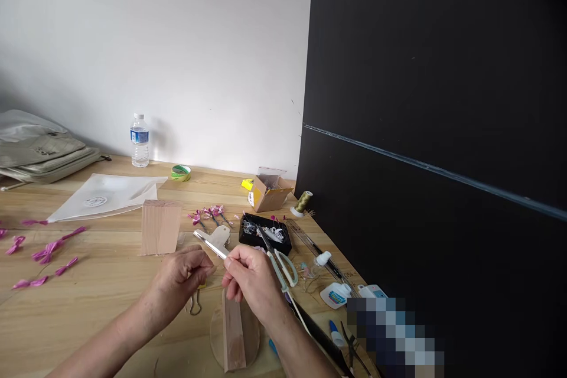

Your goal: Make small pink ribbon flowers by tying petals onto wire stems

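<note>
My right hand (252, 274) grips a silver flat-jawed metal clip (217, 241) above the table, its long jaw tilted up to the left. Close beside it, my left hand (186, 274) has thumb and fingers pinched together; whatever is in them is too small to make out. Just under the left fingers shows a binder clip (195, 302) with wire handles, partly hidden by that hand. Below my hands a narrow wooden strip (233, 331) lies across a round clear disc (215, 336). A wooden block (160, 227) stands beyond my left hand.
A black tray (266, 233) holds white scraps, with scissors (283, 266) leaning on it. Pink bows (48, 251) lie left; pink flowers (212, 212) lie behind. A cardboard box (268, 195), thread spool (302, 203) and water bottle (140, 142) stand farther back. A black panel (420, 147) borders the right.
</note>
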Demonstrator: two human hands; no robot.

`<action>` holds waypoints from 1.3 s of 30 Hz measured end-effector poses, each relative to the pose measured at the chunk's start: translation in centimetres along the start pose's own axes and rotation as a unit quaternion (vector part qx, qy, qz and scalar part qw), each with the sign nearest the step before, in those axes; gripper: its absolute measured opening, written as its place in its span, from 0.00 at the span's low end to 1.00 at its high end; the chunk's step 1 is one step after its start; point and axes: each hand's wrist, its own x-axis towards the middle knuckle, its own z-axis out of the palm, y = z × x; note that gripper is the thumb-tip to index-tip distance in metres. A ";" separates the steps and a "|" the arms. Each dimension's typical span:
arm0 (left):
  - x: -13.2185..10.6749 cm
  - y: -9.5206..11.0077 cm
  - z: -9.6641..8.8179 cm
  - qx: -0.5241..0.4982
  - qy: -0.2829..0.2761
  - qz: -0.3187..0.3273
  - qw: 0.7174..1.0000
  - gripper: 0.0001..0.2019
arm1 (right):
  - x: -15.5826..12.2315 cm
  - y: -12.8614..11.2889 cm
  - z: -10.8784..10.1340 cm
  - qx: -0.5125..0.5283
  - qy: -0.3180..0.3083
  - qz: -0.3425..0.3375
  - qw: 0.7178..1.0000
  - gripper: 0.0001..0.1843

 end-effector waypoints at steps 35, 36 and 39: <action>-0.3 -0.2 0.0 -0.143 -0.091 -0.125 0.978 0.11 | -1.1 1.8 0.3 -0.078 0.067 -0.219 0.970 0.11; -0.3 -0.1 0.0 -0.083 -0.075 -0.076 0.991 0.11 | -1.0 1.7 0.6 -0.033 0.067 -0.167 0.983 0.11; 0.0 0.1 -0.1 0.036 -0.031 0.029 0.998 0.11 | -0.4 1.6 0.8 0.063 0.030 -0.052 0.996 0.09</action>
